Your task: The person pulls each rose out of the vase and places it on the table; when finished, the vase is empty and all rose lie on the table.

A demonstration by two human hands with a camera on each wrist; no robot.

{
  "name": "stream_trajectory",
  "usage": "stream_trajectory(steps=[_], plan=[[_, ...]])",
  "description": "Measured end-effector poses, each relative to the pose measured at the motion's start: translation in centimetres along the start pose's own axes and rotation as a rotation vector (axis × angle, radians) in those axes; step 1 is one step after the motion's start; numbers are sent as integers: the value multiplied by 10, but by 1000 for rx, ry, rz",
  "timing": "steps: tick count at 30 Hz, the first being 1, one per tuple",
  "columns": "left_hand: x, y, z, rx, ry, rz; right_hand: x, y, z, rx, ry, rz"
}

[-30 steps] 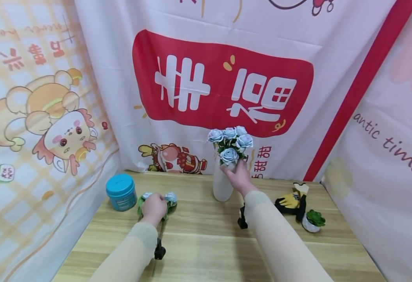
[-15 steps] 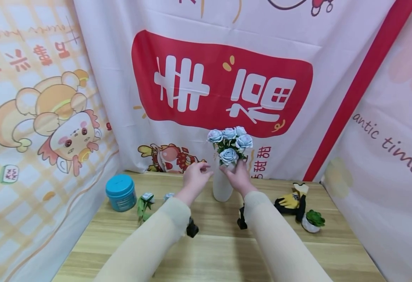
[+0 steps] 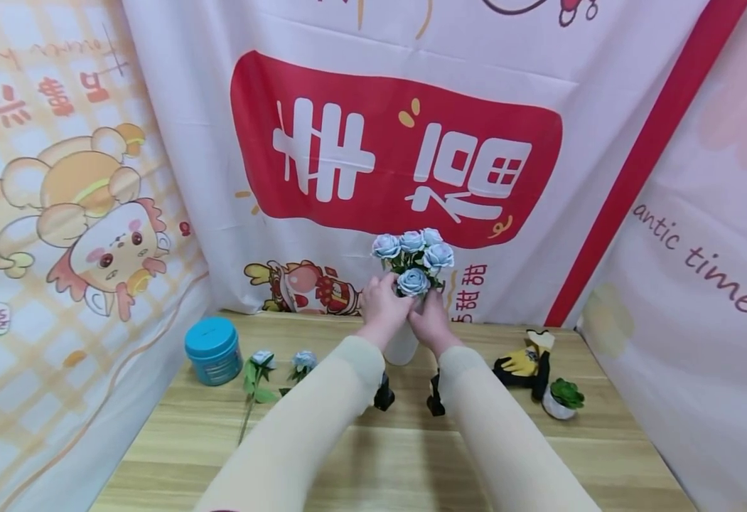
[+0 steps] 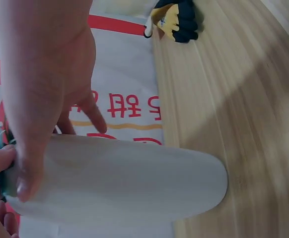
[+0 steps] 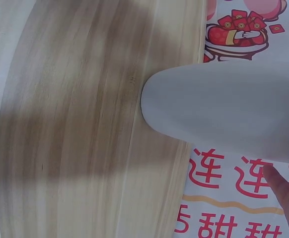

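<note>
Above table (image 3: 373,469), left hand (image 3: 384,311) has reached bouquet (image 3: 413,257), grip unclear; right hand (image 3: 432,323) grasps vase (image 3: 401,348).

A pale wood-grained worktop (image 3: 156,455) is backed by a white cloth (image 3: 450,57), on which a red panel (image 3: 389,153) with large white characters is printed. Near its right edge a red stripe (image 3: 643,167) is run down. Side walls are covered too: a checked cloth (image 3: 60,213) with a cartoon animal on the left, a pale cloth (image 3: 699,235) lettered "antic time" on the right. A lidded blue tub (image 3: 213,352) is stood at back left; at right, a yellow-and-dark glove (image 3: 523,366) is laid near a white-potted plant (image 3: 563,398).
</note>
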State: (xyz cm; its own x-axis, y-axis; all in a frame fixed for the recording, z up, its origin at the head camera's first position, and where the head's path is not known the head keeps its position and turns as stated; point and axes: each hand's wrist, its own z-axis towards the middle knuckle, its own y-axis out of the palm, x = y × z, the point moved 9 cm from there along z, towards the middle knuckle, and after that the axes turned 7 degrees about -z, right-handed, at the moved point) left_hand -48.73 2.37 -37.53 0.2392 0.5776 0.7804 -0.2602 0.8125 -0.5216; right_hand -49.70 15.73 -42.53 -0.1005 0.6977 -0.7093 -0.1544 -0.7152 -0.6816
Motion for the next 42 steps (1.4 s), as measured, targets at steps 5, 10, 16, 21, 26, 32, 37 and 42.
stream_trajectory(steps=[5, 10, 16, 21, 26, 32, 37, 42], plan=[[1, 1, 1, 73, -17, 10, 1, 0, 0, 0, 9, -21], [10, -8, 1, 153, 44, -94, 0, 0, 1, 21, 5, -33], [29, -21, 1, 217, 150, -333, -4, -3, -1, 46, -31, -7], [38, -12, 4, 35, 142, -409, -7, -3, 0, 40, -65, 5], [33, 6, 3, -159, 61, -376, -12, -1, 1, 33, -125, 67], [33, 2, 6, -130, 24, -335, -11, 0, 2, 35, -124, 101], [43, -13, 9, -135, 39, -373, -9, -1, 2, 47, -106, 71], [43, -26, 12, -138, 44, -398, -4, 0, 2, 34, -34, 37]])
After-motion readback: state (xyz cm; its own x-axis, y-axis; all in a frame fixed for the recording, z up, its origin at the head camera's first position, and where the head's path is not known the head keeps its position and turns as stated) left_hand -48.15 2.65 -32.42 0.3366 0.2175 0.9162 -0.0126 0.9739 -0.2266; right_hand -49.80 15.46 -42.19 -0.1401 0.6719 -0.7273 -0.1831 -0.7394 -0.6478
